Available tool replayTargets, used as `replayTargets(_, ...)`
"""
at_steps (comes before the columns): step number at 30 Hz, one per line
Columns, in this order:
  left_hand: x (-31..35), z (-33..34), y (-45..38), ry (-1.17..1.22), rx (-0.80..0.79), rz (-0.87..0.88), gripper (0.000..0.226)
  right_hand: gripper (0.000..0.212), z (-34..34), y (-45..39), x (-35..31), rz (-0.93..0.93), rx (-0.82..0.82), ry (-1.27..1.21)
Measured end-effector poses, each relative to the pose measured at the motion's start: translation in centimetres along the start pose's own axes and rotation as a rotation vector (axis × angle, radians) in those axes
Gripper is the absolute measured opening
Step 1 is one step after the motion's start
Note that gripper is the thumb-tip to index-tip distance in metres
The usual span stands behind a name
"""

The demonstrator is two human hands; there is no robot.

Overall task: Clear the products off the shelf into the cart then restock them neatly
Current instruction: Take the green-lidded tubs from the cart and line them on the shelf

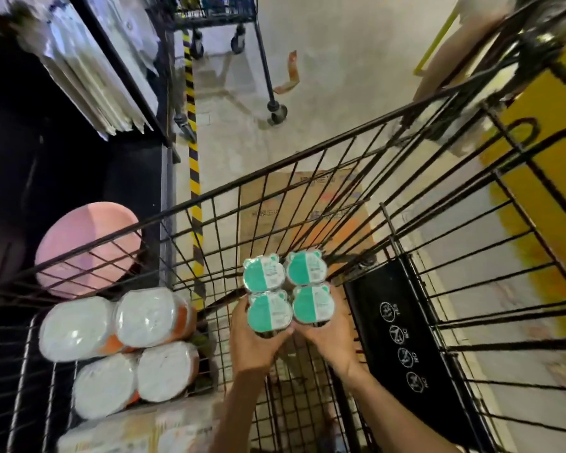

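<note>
A four-pack of cups with teal-and-white bear-shaped lids (288, 289) hangs inside the black wire cart (275, 168), low over its floor. My left hand (258, 338) grips the pack's near left side and my right hand (327, 335) grips its near right side, fingers curled under the cups. A wrapped four-pack with white lids and orange sides (121, 348) lies in the cart's left part. The dark shelf (62, 178) stands to the left of the cart.
A pink round item (85, 243) sits at the shelf's foot behind the cart wire. The black child-seat flap (402, 335) is at the right. Cardboard (304, 207) lies on the floor under the cart. A second cart (242, 44) stands ahead. Yellow-black tape (193, 152) runs along the shelf base.
</note>
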State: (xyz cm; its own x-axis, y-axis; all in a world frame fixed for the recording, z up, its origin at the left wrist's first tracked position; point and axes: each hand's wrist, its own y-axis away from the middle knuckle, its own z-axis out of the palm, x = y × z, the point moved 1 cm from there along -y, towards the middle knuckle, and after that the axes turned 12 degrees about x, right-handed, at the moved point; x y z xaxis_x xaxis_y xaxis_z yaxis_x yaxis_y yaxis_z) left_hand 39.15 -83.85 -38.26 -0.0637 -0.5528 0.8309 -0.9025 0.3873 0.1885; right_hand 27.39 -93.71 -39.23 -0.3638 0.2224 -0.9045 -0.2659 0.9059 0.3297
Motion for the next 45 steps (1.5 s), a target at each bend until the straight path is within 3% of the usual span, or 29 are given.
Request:
replayTargets(10, 2.3, -1.9, 1.3, 0.131, 0.053, -0.083, 0.081, 0.083, -1.5, 2.0, -2.7, 0.036, 0.043, -0.040)
replayTargets(24, 13.7, -16.3, 5.9, 0.260, 0.127, 0.038, 0.073, 0.080, -3.8, 11.1, -19.0, -0.210, 0.003, -0.085)
replayTargets(30, 18.9, -25.2, 12.1, 0.408, 0.235, 0.172, 0.063, 0.089, -3.9, 18.2, -25.5, -0.345, -0.137, -0.138)
replayTargets(33, 20.7, -29.0, 15.9, 0.480, 0.279, 0.232, 0.063, 0.082, -4.1, 22.3, -28.1, -0.431, -0.226, -0.150)
replayTargets(38, 20.1, -35.4, 23.9, 0.459, 0.550, 0.285, 0.068, 0.066, -5.2, 30.1, -31.1, -0.583, -0.421, -0.181)
replayTargets(45, 19.1, -42.7, 37.7, 0.411, 0.913, 0.238, 0.065, 0.069, -6.0, 41.9, -32.1, -0.695, -0.771, -0.220)
